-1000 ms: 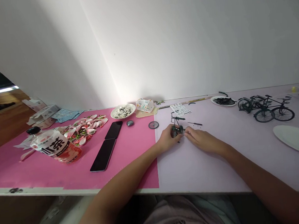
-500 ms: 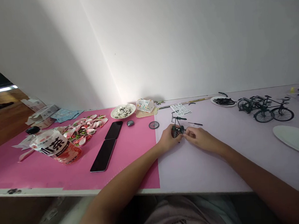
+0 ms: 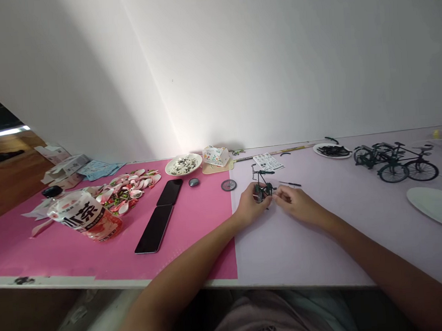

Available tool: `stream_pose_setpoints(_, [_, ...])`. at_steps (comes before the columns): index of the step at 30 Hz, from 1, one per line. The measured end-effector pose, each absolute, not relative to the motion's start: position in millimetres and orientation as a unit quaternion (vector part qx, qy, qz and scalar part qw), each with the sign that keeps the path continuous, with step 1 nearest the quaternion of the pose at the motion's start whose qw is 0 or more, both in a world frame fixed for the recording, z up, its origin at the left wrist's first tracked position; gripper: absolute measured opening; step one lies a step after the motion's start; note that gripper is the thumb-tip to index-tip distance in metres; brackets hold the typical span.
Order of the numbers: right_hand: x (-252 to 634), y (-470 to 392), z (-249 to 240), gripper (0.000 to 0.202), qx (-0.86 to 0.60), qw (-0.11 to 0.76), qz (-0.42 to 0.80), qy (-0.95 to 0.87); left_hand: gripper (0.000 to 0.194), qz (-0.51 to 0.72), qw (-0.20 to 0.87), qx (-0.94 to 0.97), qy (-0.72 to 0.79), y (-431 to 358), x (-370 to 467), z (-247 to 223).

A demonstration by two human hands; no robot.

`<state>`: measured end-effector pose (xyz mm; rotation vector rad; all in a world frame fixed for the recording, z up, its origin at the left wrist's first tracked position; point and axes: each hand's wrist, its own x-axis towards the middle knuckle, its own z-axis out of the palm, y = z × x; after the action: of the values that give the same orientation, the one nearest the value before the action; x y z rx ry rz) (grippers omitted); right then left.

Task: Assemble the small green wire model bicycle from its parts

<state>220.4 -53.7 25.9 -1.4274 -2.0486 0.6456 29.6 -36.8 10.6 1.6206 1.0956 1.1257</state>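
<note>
My left hand [image 3: 251, 206] is closed around a partly built dark green model bicycle [image 3: 263, 178], held up over the lilac part of the table with its handlebar and seat at the top. Close to its lower right side, the fingertips of my right hand [image 3: 292, 201] are pinched together; whatever is between them is too small to make out. A loose spoked wheel [image 3: 229, 185] lies flat to the left, beside the edge of the pink sheet. Behind my right hand rests a thin dark screwdriver-like tool [image 3: 290, 184].
Finished model bicycles [image 3: 408, 162] stand at the right, near an oval white plate [image 3: 439, 205]. Black parts fill a dish [image 3: 316, 151] at the back. Leftward are a phone [image 3: 153, 229], a drink bottle [image 3: 84, 215], pink spoon-like pieces [image 3: 131, 187] and a bowl of small pieces [image 3: 170, 171].
My right fingertips have moved slightly right, away from the bicycle and my left hand. The left hand keeps its hold. The whole view has shifted a little.
</note>
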Motion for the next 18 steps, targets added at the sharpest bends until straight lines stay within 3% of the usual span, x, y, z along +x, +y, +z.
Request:
stream_pose_setpoints(7, [218.9, -49.8, 20.6, 0.050, -0.525, 0.275, 0.246, -0.767, 0.036, 0.447, 0.408, 0.669, 0.432, -40.5, 30.2, 14.3])
stream_pose_setpoints(14, [217.7, -51.5, 19.2, 0.032, -0.540, 0.298, 0.248, -0.747, 0.036, 0.463, 0.392, 0.658, 0.446, -39.0, 30.2, 11.8])
stream_pose_setpoints(18, [218.3, -50.6, 20.9, 0.043, -0.531, 0.283, 0.242, -0.761, 0.037, 0.454, 0.386, 0.671, 0.440, -38.9, 29.5, 10.7])
